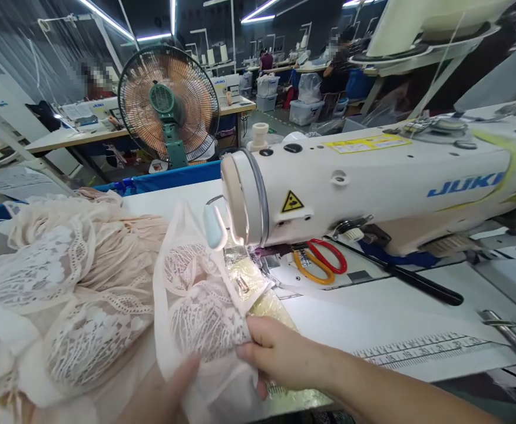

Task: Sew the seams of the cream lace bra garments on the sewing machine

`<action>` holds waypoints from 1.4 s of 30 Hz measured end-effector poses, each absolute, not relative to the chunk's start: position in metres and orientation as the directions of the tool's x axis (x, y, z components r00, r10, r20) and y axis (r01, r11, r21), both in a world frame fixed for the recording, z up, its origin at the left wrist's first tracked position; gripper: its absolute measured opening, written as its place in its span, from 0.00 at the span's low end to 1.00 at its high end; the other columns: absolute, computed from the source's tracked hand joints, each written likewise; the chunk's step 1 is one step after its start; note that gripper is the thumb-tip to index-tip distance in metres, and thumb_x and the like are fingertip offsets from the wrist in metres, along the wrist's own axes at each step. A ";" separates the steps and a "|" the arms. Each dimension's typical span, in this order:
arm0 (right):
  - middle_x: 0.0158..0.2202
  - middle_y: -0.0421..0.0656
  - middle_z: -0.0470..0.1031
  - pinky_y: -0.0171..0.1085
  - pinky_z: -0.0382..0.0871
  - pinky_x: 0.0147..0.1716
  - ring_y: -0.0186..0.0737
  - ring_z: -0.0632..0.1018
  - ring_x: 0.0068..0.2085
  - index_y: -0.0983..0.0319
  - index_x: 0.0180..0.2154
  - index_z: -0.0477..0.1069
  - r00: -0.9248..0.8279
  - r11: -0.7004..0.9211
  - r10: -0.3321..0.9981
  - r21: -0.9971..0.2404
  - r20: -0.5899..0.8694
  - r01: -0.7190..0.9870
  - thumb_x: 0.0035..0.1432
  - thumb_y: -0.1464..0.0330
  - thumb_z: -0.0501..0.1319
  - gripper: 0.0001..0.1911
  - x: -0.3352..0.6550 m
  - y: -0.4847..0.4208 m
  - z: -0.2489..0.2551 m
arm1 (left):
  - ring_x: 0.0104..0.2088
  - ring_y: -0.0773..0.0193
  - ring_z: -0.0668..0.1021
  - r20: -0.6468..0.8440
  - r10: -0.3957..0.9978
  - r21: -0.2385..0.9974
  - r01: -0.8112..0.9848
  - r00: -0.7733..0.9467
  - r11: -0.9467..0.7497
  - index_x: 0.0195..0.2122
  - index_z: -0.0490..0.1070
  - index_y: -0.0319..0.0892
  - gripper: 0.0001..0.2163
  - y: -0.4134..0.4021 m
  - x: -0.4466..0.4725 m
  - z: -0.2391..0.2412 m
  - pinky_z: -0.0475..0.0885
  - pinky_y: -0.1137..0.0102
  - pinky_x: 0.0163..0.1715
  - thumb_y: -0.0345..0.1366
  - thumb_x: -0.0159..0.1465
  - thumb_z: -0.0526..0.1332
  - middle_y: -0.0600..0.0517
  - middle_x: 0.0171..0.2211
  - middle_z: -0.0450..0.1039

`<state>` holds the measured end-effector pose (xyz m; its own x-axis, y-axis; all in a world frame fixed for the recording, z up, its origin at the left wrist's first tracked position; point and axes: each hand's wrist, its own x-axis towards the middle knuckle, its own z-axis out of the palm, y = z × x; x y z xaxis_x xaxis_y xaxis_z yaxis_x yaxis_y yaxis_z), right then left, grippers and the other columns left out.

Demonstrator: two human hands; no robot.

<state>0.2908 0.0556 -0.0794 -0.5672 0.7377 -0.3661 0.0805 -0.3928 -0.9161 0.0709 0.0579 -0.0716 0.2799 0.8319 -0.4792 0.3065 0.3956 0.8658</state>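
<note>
A pale lace bra (205, 321) lies partly on the sewing machine's bed, its upper edge reaching in near the needle area. My right hand (280, 356) is closed, thumb and forefinger pinching the bra's lace edge. Low in the view, my left hand (161, 391) is blurred and touches the lower part of the bra; its grip is hard to make out. The white sewing machine (373, 176) has its head just beyond the bra, the needle hidden from view. To the left, a pile of similar lace bras (94, 318) covers the table.
Scissors with red and orange handles (317, 268) lie under the machine arm. A black-handled tool (426, 285) rests beside them. A printed ruler (421, 350) runs along the table's front. Behind stands a large fan (169, 106). People sit at other machines farther back.
</note>
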 end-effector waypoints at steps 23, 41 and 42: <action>0.28 0.40 0.66 0.31 0.57 0.32 0.32 0.67 0.32 0.65 0.26 0.65 -0.333 0.304 0.942 -0.497 0.032 0.813 0.56 0.67 0.57 0.09 0.311 0.063 -0.077 | 0.54 0.48 0.65 0.120 0.428 -0.012 0.433 0.896 -0.901 0.54 0.65 0.31 0.20 0.103 0.093 -0.080 0.63 0.55 0.53 0.37 0.63 0.53 0.38 0.54 0.62; 0.43 0.45 0.67 0.35 0.53 0.28 0.38 0.69 0.37 0.61 0.41 0.68 -0.143 0.165 0.980 -0.166 0.135 0.972 0.58 0.66 0.54 0.10 0.290 0.032 -0.065 | 0.40 0.60 0.74 0.131 0.664 0.305 0.608 0.736 -0.734 0.35 0.73 0.35 0.14 0.095 0.118 -0.059 0.71 0.64 0.43 0.30 0.64 0.48 0.46 0.40 0.72; 0.41 0.44 0.67 0.35 0.54 0.28 0.39 0.69 0.37 0.61 0.40 0.68 -0.165 0.183 0.976 -0.130 0.142 0.974 0.59 0.68 0.53 0.09 0.285 0.032 -0.065 | 0.41 0.60 0.74 0.159 0.644 0.304 0.584 0.748 -0.753 0.37 0.73 0.35 0.14 0.094 0.118 -0.064 0.71 0.64 0.42 0.31 0.64 0.48 0.46 0.41 0.71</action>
